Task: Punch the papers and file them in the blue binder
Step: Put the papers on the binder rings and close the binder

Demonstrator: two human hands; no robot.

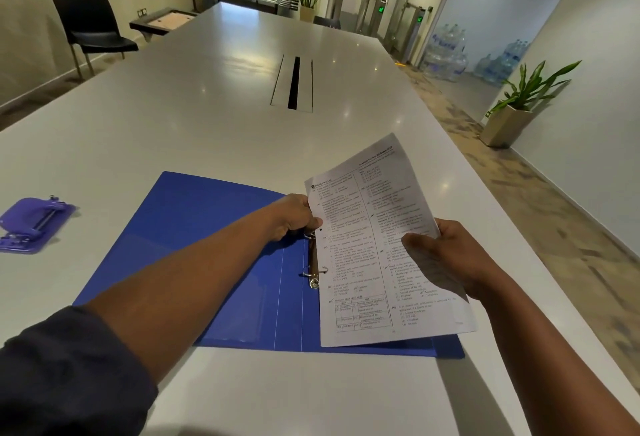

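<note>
The blue binder [207,248] lies open and flat on the white table [194,124]. Its metal ring mechanism [313,262] stands along the spine, with the lower ring visible. A printed paper sheet [367,245] with a punched hole near its left edge hovers tilted over the binder's right half. My left hand [294,215] pinches the sheet's left edge beside the upper ring. My right hand [446,255] grips the sheet's right edge. A purple hole punch [31,222] sits on the table at the far left.
A cable slot [294,84] runs down the middle of the table. A black chair [86,23] stands at the back left. A potted plant [516,113] stands on the floor to the right, past the table's right edge.
</note>
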